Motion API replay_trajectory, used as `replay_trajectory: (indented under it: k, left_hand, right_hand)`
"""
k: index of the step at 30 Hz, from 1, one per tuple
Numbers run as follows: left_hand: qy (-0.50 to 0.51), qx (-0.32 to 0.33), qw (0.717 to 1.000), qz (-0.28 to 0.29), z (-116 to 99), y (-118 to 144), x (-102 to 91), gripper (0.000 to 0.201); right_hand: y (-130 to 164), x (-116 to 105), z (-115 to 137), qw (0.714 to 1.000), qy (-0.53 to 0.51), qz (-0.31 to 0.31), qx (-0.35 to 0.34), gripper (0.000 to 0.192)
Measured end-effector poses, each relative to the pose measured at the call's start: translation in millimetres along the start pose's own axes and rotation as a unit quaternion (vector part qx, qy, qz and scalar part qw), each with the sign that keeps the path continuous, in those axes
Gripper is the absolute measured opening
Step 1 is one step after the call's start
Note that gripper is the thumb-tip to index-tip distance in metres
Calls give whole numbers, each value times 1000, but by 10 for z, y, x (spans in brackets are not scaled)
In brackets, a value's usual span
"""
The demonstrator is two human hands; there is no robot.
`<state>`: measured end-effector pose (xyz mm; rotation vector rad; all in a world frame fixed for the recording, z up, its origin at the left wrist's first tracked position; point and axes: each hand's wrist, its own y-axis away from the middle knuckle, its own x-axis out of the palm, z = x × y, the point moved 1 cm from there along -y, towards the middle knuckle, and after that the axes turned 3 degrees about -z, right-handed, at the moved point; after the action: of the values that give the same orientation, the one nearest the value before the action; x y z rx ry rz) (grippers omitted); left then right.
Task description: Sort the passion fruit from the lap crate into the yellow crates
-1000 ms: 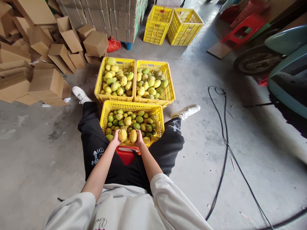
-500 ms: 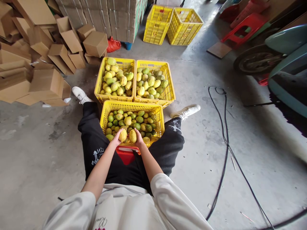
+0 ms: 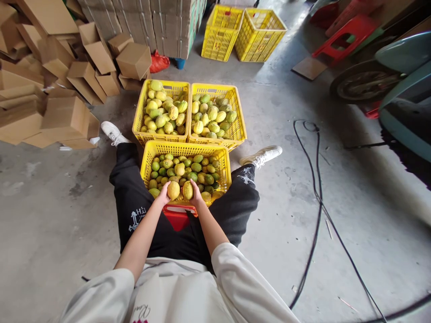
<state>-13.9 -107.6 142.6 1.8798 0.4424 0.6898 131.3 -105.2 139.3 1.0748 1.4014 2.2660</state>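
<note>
My left hand [image 3: 164, 194] is closed round the outer side of a yellow, rounded fruit [image 3: 173, 191], like a small papaya or melon. In my right hand [image 3: 195, 194] is a similar yellow-green fruit [image 3: 187, 190] with ribs along its skin. The two fruits are held side by side, a small gap apart, above the near end of a yellow plastic crate [image 3: 145, 167]. Many green and yellow fruits [image 3: 179, 169] of the same sort lie in that crate below my hands. My fingertips are partly hidden by the fruits.
Beyond stand two yellow crates, left [image 3: 161, 138] and right [image 3: 239, 117], holding more fruit. Farther back are more yellow crates [image 3: 218, 44]. Cardboard boxes [image 3: 67, 117] pile up at left. A black cable [image 3: 318, 179] and a scooter [image 3: 404, 89] are at right.
The fruit in my left hand has turned, so a smoother, rounder side faces up. The fruit in my right hand has shifted slightly. Both hands stay over the near crate.
</note>
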Motion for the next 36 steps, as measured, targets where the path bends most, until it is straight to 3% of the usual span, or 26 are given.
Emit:
replay_trajectory:
  k: [7,16,21,25,30,36]
  left_hand:
    - [13,-6,1000,-13,-21,70,35,34]
    - [0,35,999,17,-25,140,55,19]
    - [5,31,999,-12,-40,135,53,16]
    - [22,17,1000,6,-34,121,49,18]
    - [1,6,999,33,-15,122,55,21]
    - [-28,46,998,32,-13,113,47,20]
  right_hand:
    - [23,10,11,1000,-7,16,-4,31]
    - [-13,-40,7,999,-1,52,7,46]
    - [-28,-23,3,1000,-15,4,-11,27]
    - [-24,0,-8,1000,-20,-12,-18,15]
    - [-46,-27,-15,1000,20,9,-10,25]
    - [-77,-45,-23,998,50,43,-20,36]
